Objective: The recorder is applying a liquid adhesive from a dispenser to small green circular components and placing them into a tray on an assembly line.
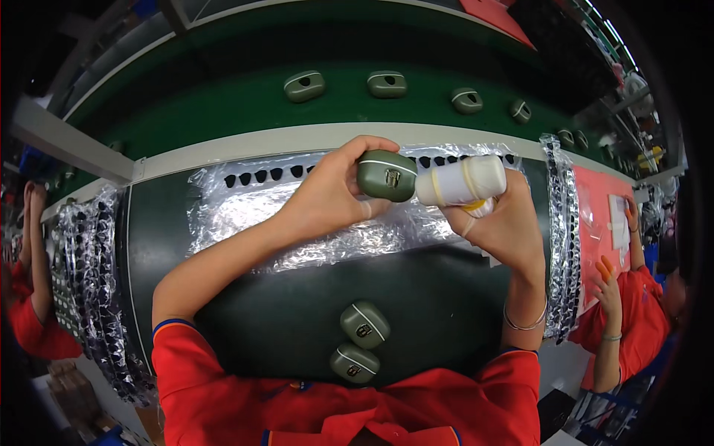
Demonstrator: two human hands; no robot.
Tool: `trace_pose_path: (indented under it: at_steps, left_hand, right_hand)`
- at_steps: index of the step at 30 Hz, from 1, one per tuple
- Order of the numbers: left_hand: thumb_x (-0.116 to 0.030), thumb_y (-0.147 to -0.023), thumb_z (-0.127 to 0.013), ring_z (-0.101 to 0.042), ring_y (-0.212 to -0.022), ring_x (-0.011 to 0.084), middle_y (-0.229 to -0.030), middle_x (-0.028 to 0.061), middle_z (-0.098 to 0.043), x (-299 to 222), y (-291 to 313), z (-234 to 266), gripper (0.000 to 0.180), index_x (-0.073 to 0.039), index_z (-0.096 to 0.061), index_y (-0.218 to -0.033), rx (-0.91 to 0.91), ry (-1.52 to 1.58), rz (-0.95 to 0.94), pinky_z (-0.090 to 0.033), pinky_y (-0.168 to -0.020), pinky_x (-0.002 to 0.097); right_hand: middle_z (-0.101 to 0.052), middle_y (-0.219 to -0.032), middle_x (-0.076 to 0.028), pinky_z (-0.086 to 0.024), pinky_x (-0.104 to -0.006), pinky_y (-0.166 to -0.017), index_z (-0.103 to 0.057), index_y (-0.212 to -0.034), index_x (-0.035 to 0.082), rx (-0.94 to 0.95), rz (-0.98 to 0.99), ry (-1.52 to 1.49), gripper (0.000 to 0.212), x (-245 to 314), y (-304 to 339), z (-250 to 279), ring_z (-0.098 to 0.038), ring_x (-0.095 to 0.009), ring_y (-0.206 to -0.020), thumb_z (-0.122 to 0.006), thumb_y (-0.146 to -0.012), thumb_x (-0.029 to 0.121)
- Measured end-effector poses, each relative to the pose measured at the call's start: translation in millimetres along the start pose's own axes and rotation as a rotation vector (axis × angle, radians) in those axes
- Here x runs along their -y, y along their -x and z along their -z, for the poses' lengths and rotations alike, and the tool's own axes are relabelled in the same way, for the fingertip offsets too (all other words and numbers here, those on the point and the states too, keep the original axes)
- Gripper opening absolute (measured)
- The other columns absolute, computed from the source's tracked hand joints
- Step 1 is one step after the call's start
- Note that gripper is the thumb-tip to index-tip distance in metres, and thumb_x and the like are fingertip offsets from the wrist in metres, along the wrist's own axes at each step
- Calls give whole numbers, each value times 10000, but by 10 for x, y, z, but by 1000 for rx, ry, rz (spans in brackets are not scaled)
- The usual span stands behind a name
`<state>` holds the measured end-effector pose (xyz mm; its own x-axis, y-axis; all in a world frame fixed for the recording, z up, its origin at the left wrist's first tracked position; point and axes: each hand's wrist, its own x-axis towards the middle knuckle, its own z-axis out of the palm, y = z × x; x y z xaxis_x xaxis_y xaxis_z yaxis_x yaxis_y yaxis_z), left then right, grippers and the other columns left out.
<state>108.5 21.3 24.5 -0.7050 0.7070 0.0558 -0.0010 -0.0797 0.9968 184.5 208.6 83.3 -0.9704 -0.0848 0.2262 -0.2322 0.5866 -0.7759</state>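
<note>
Over the clear plastic sheet [372, 236], both hands up and loaded. Left hand [323, 192] is partly closed on a rounded olive-green case [374, 181]: fingers over the top left end, thumb along the underside, white stripe up top, recess with metallic-looking detail facing the camera. Right hand [508, 227] is wrapped round a white bottle [452, 183] from below and the right; bottle lies near level, slightly tilted, two pale yellowish bands around it. Bottle's left end sits right at the case's right end; can't tell if they touch. Small yellow bit [480, 209] shows under the bottle at the right hand, can't make out what it is. Silvery bracelet [525, 321] on the right wrist. Sheet carries a row of small black pieces [276, 174] along its far edge, partly hidden behind hands, case and bottle. Nearer the body, two more green cases on the dark tabletop [260, 327]: one [365, 324] just beyond the other [355, 363], recesses up. Past the pale rail [245, 152], green belt [223, 100] carries a spaced line of similar cases [387, 84], the nearer ones showing a black oval spot. More plastic with black pieces hangs at both table ends. Off right, co-worker's hand [608, 292] with orange finger covers, by a red mat [591, 212].
</note>
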Motion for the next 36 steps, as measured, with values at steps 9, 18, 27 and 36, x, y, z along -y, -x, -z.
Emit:
trace_pose_path:
  at_steps: [9,18,27,36]
  left_hand:
    - [121,-695,-597,-563,-979,162,-1050,93,-524,-32,104,-218,547,-75,-385,-1160,65,77,70,-497,-788,265]
    - [115,-713,-616,-597,-856,162,-1016,116,-553,-39,92,-159,606,-86,-329,-1208,154,107,218,-524,-735,276]
    - [42,-780,-575,-565,-565,115,-850,83,-560,-24,86,-123,429,-52,-366,-1143,77,236,138,-489,-506,227]
    - [94,-755,-552,-560,-592,107,-883,83,-544,18,102,-136,478,-52,-363,-1169,44,15,111,-484,-502,217]
  right_hand:
    - [-552,-935,-56,-439,-280,-772,-546,-913,23,69,-11,86,291,-101,13,-102,-551,-146,-878,-664,-650,-17]
    - [-560,-926,-147,-454,-358,-737,-599,-881,-48,96,4,30,268,-144,4,-160,-567,-313,-846,-685,-652,61]
    - [-587,-931,-139,-475,-333,-734,-522,-997,-13,-114,60,-54,392,-35,21,-158,-603,-272,-849,-705,-658,55]
    - [-612,-726,-165,-474,-388,-567,-439,-1044,35,134,59,151,363,-89,89,-266,-602,-361,-710,-638,-753,119]
